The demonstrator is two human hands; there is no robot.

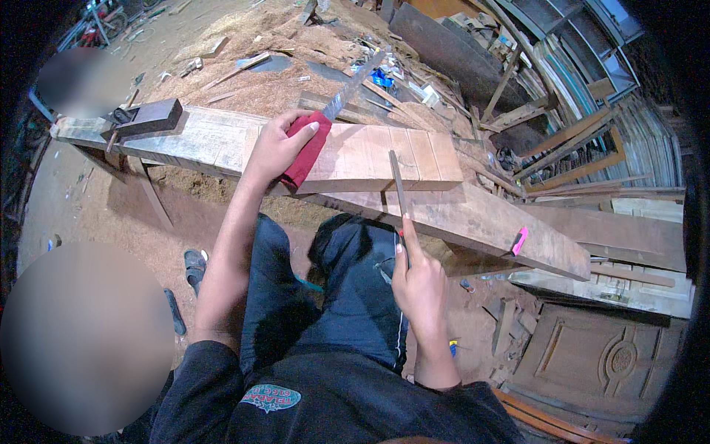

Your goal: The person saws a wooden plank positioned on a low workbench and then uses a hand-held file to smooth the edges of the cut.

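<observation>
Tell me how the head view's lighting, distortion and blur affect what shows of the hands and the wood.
Head view: cool, even light; the left hand, on a red cloth, and the right hand, holding a thin file, show sharply. Fisheye bends the plank and darkens the corners. Two soft blurred patches sit at left.
</observation>
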